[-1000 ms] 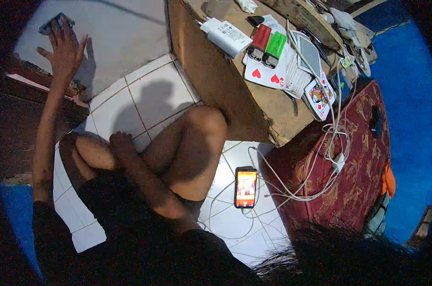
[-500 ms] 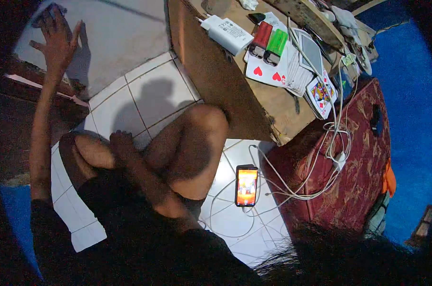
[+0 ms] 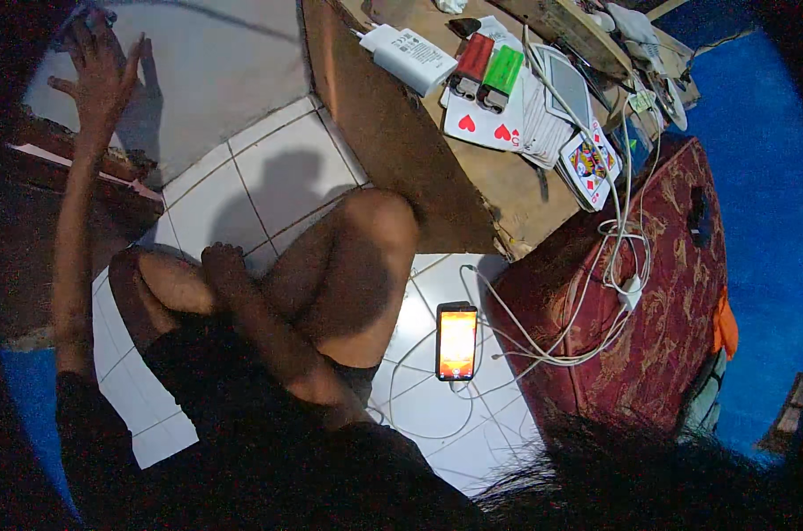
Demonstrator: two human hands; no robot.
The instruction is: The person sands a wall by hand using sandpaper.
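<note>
High at the left, my left hand (image 3: 99, 84) is stretched out against a pale wall (image 3: 220, 53). Its fingers are spread flat, and their tips lie over a small greyish cloth-like piece (image 3: 109, 18) that is too dim to name. Beside my bent legs, my right hand (image 3: 224, 264) rests low with its fingers curled closed. Whatever may be inside it is hidden. On the white tiles right of my knee (image 3: 379, 217) lies a phone (image 3: 457, 342) with a bright orange and yellow screen, far from both hands.
A wooden table (image 3: 472, 190) at upper right bears a white charger plug (image 3: 410, 59), red (image 3: 472, 64) and green (image 3: 503, 75) lighters and playing cards (image 3: 481, 126). White cables (image 3: 587, 354) trail over a maroon patterned cushion (image 3: 649, 257) toward the phone. A dark ledge (image 3: 83, 168) is below my left hand.
The view has shifted slightly, so the table and its items sit a little further left and up. The phone screen looks brighter. My hands keep nearly the same pose.
</note>
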